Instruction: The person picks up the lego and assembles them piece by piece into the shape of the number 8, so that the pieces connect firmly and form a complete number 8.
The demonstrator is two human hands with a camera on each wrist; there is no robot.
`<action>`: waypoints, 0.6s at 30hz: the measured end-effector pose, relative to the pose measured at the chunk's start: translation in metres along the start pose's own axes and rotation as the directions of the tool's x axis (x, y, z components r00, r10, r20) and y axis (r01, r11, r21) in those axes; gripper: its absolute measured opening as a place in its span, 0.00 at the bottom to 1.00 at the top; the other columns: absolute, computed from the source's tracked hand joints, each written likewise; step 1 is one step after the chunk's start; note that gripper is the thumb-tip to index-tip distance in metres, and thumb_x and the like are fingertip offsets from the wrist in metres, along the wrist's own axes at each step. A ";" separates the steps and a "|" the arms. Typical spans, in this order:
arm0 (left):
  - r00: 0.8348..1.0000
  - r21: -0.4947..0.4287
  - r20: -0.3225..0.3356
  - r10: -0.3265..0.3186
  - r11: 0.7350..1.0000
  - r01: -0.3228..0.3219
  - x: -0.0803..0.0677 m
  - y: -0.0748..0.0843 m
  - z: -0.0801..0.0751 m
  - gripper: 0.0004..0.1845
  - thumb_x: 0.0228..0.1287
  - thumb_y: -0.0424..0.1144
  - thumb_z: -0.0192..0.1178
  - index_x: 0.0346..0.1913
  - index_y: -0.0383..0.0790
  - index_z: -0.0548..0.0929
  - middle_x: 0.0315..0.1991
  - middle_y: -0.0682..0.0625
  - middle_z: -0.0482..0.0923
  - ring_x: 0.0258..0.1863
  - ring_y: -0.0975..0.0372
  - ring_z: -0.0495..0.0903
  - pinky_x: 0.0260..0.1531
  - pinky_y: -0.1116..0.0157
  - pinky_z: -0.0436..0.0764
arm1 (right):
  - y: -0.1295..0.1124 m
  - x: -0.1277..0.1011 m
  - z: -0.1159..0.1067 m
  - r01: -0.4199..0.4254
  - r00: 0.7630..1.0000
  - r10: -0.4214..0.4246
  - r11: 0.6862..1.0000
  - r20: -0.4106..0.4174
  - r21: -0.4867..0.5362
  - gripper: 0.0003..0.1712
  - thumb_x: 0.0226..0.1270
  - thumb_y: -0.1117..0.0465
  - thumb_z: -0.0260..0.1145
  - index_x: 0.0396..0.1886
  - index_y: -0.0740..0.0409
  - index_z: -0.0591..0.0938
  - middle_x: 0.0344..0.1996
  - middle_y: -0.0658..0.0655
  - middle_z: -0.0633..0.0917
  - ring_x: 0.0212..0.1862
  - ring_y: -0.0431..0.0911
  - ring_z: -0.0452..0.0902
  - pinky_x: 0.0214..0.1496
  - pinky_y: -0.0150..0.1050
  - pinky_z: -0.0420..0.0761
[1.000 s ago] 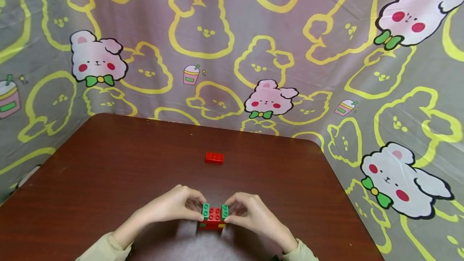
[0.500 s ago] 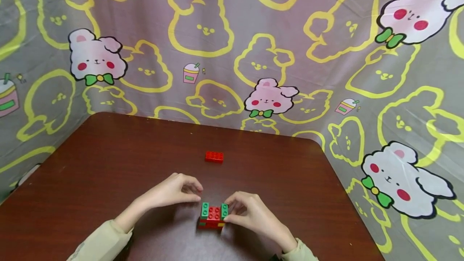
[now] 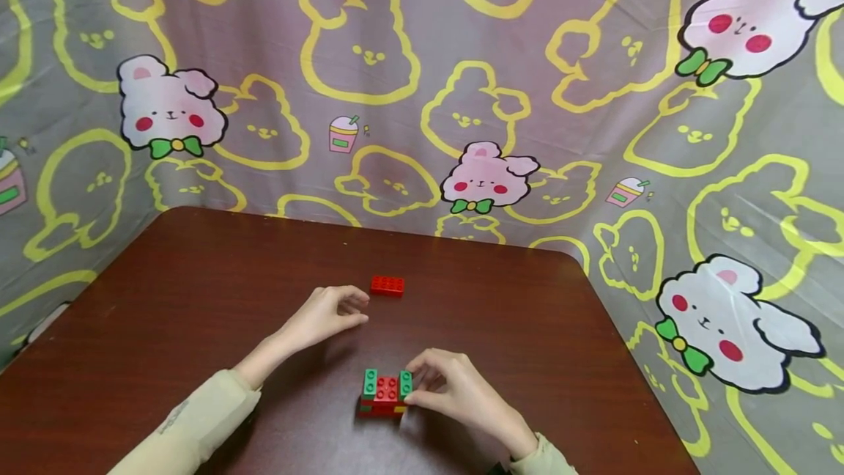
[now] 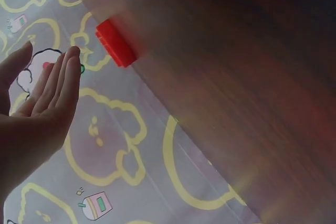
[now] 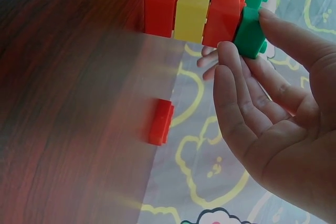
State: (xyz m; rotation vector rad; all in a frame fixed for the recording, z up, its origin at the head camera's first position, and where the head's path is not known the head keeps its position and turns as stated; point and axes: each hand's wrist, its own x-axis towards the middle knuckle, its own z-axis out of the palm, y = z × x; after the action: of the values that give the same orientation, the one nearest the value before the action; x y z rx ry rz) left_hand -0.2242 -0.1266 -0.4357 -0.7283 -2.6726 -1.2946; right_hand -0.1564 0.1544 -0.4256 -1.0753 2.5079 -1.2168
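Note:
A small stack of toy building bricks [image 3: 386, 390] stands on the table near its front. It has a red brick [image 5: 223, 11] on top of a layer with a yellow brick [image 5: 190, 18], over a red base. Green bricks sit at both top ends. My right hand [image 3: 455, 394] pinches the right green brick [image 5: 250, 34] between thumb and fingers. My left hand [image 3: 330, 317] is off the stack, thumb and fingers apart, holding nothing. Just beyond its fingertips lies a loose red brick [image 3: 387, 286], apart from the hand.
The brown wooden table [image 3: 217, 284] has rounded far corners. A patterned curtain [image 3: 409, 42] with cartoon bears hangs behind it and along both sides.
My left hand has let go of the stack's left end and moved away toward the loose red brick. My right hand stays at the stack's right end.

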 end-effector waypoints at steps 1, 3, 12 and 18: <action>1.000 -0.001 -0.006 -0.002 1.000 0.002 0.002 -0.001 0.000 0.14 0.61 0.35 0.68 0.49 0.34 0.84 0.46 0.39 0.87 0.41 0.54 0.88 0.43 0.58 0.86 | 0.001 0.000 0.000 0.003 1.000 -0.003 1.000 -0.001 -0.001 0.15 0.62 0.54 0.73 0.46 0.53 0.82 0.36 0.53 0.88 0.35 0.33 0.82 0.37 0.27 0.83; 1.000 0.006 -0.017 -0.003 1.000 0.003 0.007 -0.004 0.000 0.14 0.61 0.35 0.68 0.49 0.34 0.84 0.46 0.38 0.86 0.41 0.54 0.88 0.43 0.58 0.86 | 0.002 0.000 0.001 0.013 1.000 -0.013 1.000 -0.006 -0.007 0.15 0.62 0.55 0.73 0.46 0.54 0.82 0.36 0.53 0.88 0.35 0.33 0.82 0.37 0.27 0.83; 0.999 0.057 -0.033 -0.008 0.998 0.010 0.025 -0.019 0.002 0.15 0.60 0.33 0.68 0.48 0.29 0.83 0.43 0.39 0.87 0.39 0.53 0.87 0.42 0.56 0.86 | 0.002 0.001 0.001 0.003 1.000 -0.003 1.000 -0.001 -0.014 0.15 0.62 0.55 0.73 0.45 0.53 0.82 0.36 0.53 0.88 0.36 0.32 0.82 0.37 0.26 0.83; 1.000 0.051 -0.021 -0.005 0.999 0.006 0.034 -0.023 0.005 0.15 0.60 0.33 0.68 0.47 0.28 0.83 0.42 0.39 0.87 0.38 0.53 0.87 0.41 0.56 0.86 | 0.002 0.000 0.000 0.001 1.000 -0.001 1.000 -0.003 -0.007 0.15 0.62 0.54 0.72 0.45 0.53 0.82 0.37 0.53 0.87 0.36 0.33 0.82 0.36 0.27 0.83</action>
State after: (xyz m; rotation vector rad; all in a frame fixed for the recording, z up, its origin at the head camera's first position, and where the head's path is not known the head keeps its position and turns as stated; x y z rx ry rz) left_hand -0.2641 -0.1217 -0.4462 -0.6982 -2.6820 -1.2233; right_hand -0.1575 0.1553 -0.4272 -1.0778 2.5155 -1.2116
